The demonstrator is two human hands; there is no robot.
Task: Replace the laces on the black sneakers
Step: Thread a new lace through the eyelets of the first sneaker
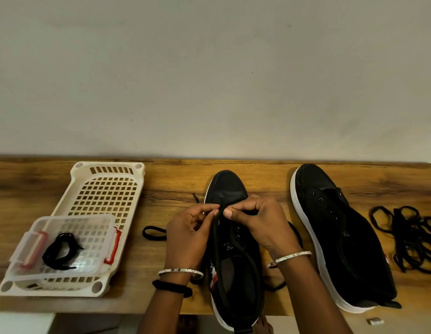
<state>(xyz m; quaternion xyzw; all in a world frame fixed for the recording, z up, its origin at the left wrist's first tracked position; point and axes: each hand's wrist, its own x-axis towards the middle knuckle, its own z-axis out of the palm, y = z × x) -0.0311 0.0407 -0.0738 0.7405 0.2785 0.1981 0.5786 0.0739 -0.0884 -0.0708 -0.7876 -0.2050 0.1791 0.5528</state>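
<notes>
Wooden surface (161, 179) runs across the lower half of the frame, with a plain pale wall (209, 68) behind it. At the lower centre stands one black sneaker (227, 186), its toe pointing to the wall. Both hands meet over its front eyelets. The left hand (188, 227) pinches a black lace (153, 232) between thumb and forefinger, and the right hand (262, 220), fingers curled, pinches the same lace just beside it. One loop of this lace lies on the surface at the left of the shoe.

To the right, apart from the first, lies the second sneaker (335, 232) with bare eyelets. At the far right edge is a heap of black laces (412, 237).

At the left stands a white basket (106, 189). A clear box (72, 219) rests in its near end and holds a lace bundle (61, 251).
</notes>
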